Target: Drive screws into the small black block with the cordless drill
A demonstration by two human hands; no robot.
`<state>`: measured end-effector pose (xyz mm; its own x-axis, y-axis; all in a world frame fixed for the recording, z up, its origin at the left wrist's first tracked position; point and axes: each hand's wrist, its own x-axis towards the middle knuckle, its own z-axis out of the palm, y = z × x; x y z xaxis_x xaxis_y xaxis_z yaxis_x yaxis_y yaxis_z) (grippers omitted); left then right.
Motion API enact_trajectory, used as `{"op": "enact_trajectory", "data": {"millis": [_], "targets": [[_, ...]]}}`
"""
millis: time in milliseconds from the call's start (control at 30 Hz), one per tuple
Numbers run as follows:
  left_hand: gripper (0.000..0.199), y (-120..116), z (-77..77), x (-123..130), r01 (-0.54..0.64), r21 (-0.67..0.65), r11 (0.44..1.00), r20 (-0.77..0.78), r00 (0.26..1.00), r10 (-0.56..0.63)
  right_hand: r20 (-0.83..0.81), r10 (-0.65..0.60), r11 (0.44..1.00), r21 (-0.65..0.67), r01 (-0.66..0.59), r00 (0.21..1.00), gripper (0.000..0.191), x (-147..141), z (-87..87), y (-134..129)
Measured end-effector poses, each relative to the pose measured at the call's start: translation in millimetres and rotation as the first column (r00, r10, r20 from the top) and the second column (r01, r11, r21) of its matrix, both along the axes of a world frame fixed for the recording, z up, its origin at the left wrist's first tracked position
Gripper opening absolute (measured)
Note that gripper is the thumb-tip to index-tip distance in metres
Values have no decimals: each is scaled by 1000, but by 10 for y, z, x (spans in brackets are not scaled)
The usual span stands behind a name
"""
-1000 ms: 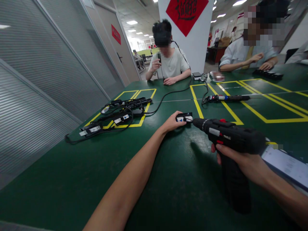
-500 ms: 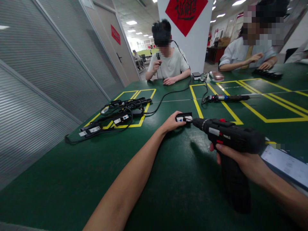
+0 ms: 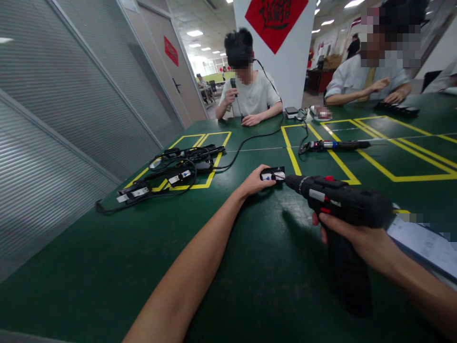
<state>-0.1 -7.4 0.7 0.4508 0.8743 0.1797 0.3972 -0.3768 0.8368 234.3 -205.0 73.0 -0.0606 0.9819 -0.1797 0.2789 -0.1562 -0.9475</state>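
Observation:
My left hand is closed on the left end of a small black case with a white label, held down on the green table. A black cordless drill with red switches is in my right hand, my fingers wrapped round its grip. Its chuck points left and sits right beside the case's right end. Whether the bit touches the case I cannot tell, as the tip is hard to make out.
Several black adapters with cables lie on the left, by yellow tape lines. A corded electric screwdriver rests beyond the drill. At right lies a sheet-like white screen or paper. Two people sit across the table, one holding a screwdriver.
Almost nothing differs. The drill and both my hands keep their places. A person in dark clothing now shows in the far background at right.

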Motion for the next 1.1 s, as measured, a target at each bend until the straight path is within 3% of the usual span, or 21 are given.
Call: {"op": "enact_trajectory", "data": {"millis": [300,1100], "targets": [[53,-11,15,3,-9,5,1000,-15,1000,10,72,-16,998,63,11,997,23,-28,42,-3],[54,11,-22,-12,-4,14,1000,-7,1000,4,6,-9,1000,7,9,1000,21,-33,53,-10]]}}
